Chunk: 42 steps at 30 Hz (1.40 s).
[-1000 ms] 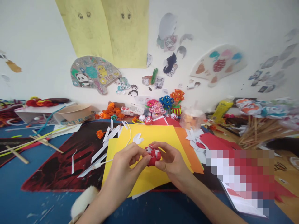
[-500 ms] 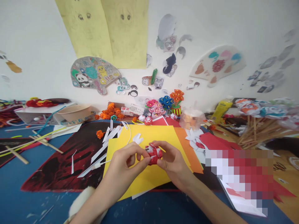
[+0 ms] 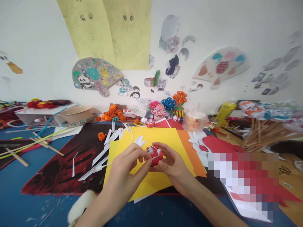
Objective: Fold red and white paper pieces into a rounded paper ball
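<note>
A small red-and-white folded paper ball (image 3: 155, 155) is held up between my hands over the yellow paper sheets (image 3: 151, 134). My right hand (image 3: 174, 164) curls around its right side, thumb in front and fingers behind. On the left, my left hand (image 3: 132, 162) pinches the ball's near edge between thumb and index finger. Just beyond the hands lies a white folded paper piece (image 3: 139, 141). A similar red-and-white ball (image 3: 150, 123) rests behind the yellow sheets.
White paper strips (image 3: 101, 156) and a white cable plug (image 3: 97, 169) lie left of the yellow sheets. Orange paper (image 3: 189, 151) and red paper (image 3: 217, 146) are on the right, near a phone (image 3: 248, 201). Pipe-cleaner flowers (image 3: 168, 104) and a bowl (image 3: 77, 115) stand along the wall.
The paper ball has turned in my fingers, showing more red toward me. My right fingers have shifted slightly around it, and my left hand still pinches its edge.
</note>
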Motion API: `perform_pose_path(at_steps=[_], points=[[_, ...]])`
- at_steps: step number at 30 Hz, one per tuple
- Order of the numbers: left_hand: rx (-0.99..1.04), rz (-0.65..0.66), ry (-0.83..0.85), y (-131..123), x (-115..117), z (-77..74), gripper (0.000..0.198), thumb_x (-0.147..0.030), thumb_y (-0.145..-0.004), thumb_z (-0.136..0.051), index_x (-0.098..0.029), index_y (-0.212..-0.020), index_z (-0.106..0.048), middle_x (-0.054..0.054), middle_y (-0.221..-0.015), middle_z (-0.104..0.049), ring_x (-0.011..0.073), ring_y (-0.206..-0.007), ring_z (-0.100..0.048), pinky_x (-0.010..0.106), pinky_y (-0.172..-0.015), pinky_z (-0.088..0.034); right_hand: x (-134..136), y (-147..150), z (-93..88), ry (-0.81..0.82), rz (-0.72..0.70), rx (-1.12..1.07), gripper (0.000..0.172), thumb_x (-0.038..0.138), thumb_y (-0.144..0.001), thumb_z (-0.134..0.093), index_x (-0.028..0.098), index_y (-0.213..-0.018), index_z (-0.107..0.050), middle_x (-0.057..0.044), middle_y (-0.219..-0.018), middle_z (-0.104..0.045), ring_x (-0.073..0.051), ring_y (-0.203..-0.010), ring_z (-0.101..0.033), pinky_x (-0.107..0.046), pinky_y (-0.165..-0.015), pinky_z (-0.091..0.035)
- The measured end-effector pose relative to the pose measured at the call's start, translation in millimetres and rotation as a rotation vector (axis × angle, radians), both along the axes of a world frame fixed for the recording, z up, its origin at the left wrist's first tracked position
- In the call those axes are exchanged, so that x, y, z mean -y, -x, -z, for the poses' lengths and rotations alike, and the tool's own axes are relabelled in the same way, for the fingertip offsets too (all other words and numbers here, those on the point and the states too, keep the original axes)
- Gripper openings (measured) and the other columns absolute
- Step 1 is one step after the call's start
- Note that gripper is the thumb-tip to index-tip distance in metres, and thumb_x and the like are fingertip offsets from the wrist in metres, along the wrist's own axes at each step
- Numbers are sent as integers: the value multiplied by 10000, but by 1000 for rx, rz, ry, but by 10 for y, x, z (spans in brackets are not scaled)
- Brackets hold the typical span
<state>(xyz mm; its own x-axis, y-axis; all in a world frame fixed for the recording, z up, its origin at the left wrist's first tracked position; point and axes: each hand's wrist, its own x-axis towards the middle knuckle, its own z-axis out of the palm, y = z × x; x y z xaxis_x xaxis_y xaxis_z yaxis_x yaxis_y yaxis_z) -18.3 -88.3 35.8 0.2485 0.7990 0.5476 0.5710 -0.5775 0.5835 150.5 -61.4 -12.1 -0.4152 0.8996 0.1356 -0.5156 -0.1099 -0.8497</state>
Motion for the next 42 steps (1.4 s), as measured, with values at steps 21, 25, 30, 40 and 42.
perform_pose_path(at_steps=[21,25,30,40,42], points=[[-221,-19,-307,6,4,154,53,-170,-906,-592,-199,-929,-630,18,-854,-644,133,-686,-603,251,-611,-469,-19,-14,-56,102,18,-20,352,285,-746,-813,269,-1076,-691,-23,-1037,-710,-164,-878,-688,-332,-845,-554],[-203,21,-234,21,1,114,64,-183,-905,-591,-209,-920,-648,9,-842,-649,124,-669,-599,242,-607,-474,-17,-10,-43,129,32,4,370,278,-709,-834,264,-1056,-707,-27,-1037,-708,-176,-902,-677,-327,-825,-555],[-92,-38,-171,43,-11,10,76,-168,-895,-587,-197,-860,-648,5,-788,-622,115,-685,-605,206,-589,-477,-10,-10,-69,139,28,3,405,282,-659,-859,250,-1038,-719,-35,-1057,-696,-181,-893,-662,-355,-842,-556],[-169,-35,-93,50,-35,55,99,-204,-904,-565,-205,-866,-655,11,-811,-641,120,-676,-608,212,-579,-470,2,-3,-69,65,-4,51,394,278,-690,-835,244,-1060,-703,-39,-1098,-678,-181,-916,-649,-351,-847,-542],[-216,-34,-130,61,-36,59,119,-213,-917,-548,-202,-871,-657,20,-821,-649,128,-676,-609,231,-601,-477,-5,-7,-64,53,1,70,387,279,-694,-833,240,-1056,-702,-39,-1077,-680,-189,-933,-648,-350,-844,-539]])
